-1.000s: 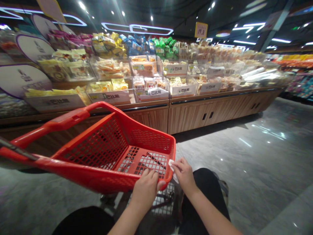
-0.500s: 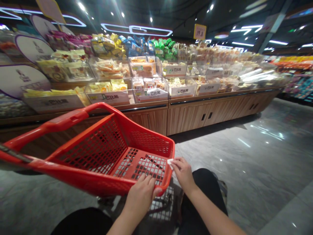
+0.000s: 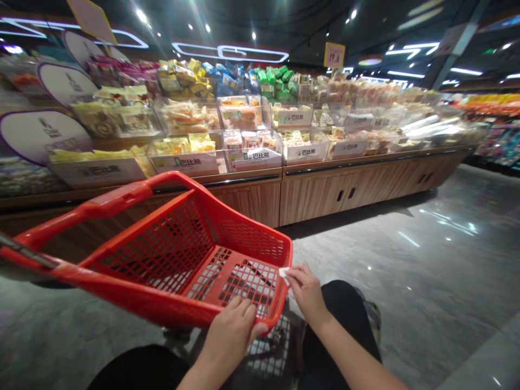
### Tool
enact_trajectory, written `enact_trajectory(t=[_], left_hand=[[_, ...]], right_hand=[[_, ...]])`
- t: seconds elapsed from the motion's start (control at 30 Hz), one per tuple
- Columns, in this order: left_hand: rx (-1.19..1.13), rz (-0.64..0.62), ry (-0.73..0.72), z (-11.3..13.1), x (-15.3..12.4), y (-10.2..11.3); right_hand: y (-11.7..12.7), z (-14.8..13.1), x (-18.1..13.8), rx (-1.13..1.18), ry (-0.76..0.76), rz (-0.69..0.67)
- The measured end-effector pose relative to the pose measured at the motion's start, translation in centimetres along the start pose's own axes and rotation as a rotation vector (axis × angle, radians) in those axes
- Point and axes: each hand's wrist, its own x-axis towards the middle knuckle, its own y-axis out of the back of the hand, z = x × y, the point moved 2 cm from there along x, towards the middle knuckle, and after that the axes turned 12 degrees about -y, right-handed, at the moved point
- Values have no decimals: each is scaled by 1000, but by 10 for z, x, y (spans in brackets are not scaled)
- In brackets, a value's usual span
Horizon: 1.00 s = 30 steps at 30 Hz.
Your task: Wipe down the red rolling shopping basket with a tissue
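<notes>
A red plastic shopping cart stands right in front of me, its basket mesh-walled and its handle at the far left. My left hand is closed over the near rim, close to the front corner, with its fingertips hidden inside the basket. At the cart's front end, my right hand pinches a small white wipe. The wipe touches the red front rim. Part of it is covered by my fingers.
Behind the cart runs a wooden display counter stacked with packaged snacks in clear bins. Round white signs stand at its left, and a price sign rises above it. Grey polished floor stretches to the right. My knees flank the cart's front.
The view has shifted slightly, so the cart and counter sit a little further right. My left hand still holds the rim, and the right hand keeps the wipe at the front rim.
</notes>
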Motion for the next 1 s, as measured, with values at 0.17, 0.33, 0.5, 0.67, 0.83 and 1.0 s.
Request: enact_trajectory(t=[0.17,0.33,0.5,0.67,0.83,1.0], left_hand=[[-1,36,-10,2,-3,1],[-3,97,-52,5,-10,3],[-8,104,-65,8,-14,6],[-6,86,-66,8,-12,7],[-9,80,-69,8,-12,7],[-23,78,-85,7,-9,8]], right_hand=[[-1,1,-1,-1,16,1],[3,-6,-35,34,31,-151],[11,3,-8,-4,64,-56],[10,6,6,-23,73,0],[7,-12,-39,16,66,-156],[8,-18,-46,9,79,-228]])
